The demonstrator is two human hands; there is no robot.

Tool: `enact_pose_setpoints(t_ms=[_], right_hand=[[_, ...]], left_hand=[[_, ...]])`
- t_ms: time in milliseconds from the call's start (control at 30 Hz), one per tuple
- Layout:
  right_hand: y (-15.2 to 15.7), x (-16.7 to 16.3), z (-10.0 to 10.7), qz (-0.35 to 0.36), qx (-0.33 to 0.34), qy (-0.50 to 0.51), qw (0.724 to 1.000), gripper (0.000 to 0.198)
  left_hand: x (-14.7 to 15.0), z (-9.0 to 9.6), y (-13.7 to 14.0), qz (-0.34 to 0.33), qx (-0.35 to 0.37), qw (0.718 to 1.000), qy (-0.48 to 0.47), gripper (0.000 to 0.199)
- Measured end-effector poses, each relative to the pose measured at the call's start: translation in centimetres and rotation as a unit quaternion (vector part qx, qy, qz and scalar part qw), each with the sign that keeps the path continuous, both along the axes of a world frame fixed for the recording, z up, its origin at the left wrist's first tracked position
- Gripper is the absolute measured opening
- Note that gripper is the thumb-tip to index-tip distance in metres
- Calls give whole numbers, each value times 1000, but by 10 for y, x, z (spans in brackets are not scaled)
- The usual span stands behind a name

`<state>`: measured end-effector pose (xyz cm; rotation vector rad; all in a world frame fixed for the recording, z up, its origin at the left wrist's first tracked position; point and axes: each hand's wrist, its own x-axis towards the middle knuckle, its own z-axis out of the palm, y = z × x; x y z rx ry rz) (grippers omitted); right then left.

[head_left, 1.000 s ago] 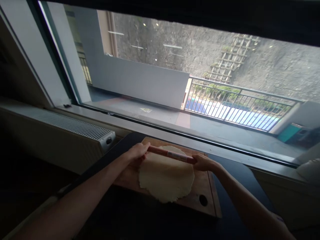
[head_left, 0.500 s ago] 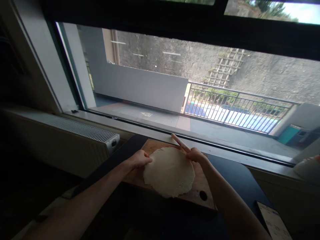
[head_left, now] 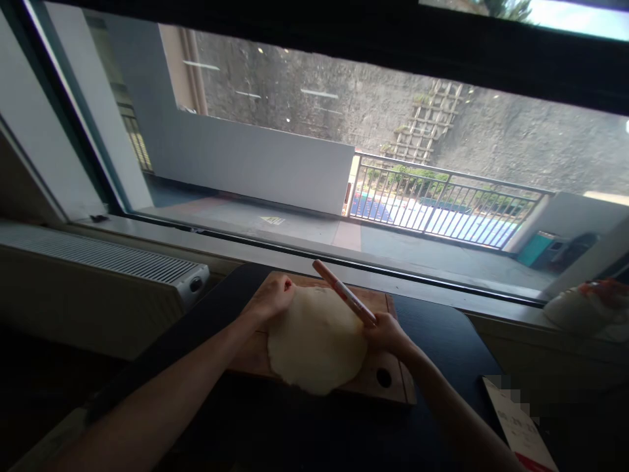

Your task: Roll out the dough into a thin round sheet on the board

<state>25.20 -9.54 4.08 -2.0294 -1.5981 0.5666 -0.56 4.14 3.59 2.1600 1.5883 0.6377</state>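
Observation:
A thin, roughly round sheet of dough (head_left: 317,347) lies over a wooden cutting board (head_left: 403,388), its front edge reaching past the board's near side. My left hand (head_left: 271,300) is closed at the sheet's upper left edge, fingers curled on the dough. In my right hand (head_left: 389,334) is a slim rolling pin (head_left: 344,293), gripped at its near end and slanting up to the left above the dough's far right side. That hand also touches the dough's right edge; whether its fingers pinch the dough is hidden.
The board rests on a dark table (head_left: 442,334) by a window sill (head_left: 230,246). To the left stands a radiator (head_left: 103,259). A phone (head_left: 521,423) lies at the right front, and a whitish object (head_left: 574,308) sits on the sill.
My left hand has gone from the dough's left side to its upper left edge. My right hand has come down its right side, and more of the rolling pin shows. The view has shifted.

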Motion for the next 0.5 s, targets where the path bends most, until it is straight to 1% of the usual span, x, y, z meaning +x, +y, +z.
enact_pose_setpoints(t_ms=[67, 133, 200, 267, 300, 333, 367, 433, 467, 500], right_hand=[[-27, 11, -7, 1, 19, -36, 999, 13], [-49, 25, -8, 14, 50, -100, 994, 22], [-63, 39, -4, 40, 61, -162, 984, 32], [-68, 47, 0, 72, 58, -203, 975, 37], [-68, 47, 1, 82, 59, -215, 971, 38], [-67, 44, 1, 85, 66, -226, 968, 37], [-67, 39, -1, 80, 77, -239, 965, 36], [-66, 25, -5, 62, 108, -266, 956, 31], [-66, 17, -9, 58, 126, -275, 951, 28], [-65, 11, -12, 59, 144, -279, 947, 25]], left_hand=[[15, 1, 11, -2, 25, 999, 20, 30], [28, 7, 20, -3, 41, 998, 45, 28], [39, 16, 23, 0, 60, 996, 66, 27], [49, 26, 18, -4, 89, 993, 77, 28], [53, 30, 11, -28, 109, 990, 80, 31], [57, 32, 1, -71, 132, 985, 83, 34], [59, 31, -12, -130, 154, 975, 91, 37], [59, 21, -42, -258, 185, 941, 118, 43], [58, 13, -56, -294, 185, 927, 141, 45], [56, 6, -68, -307, 183, 920, 160, 47]])
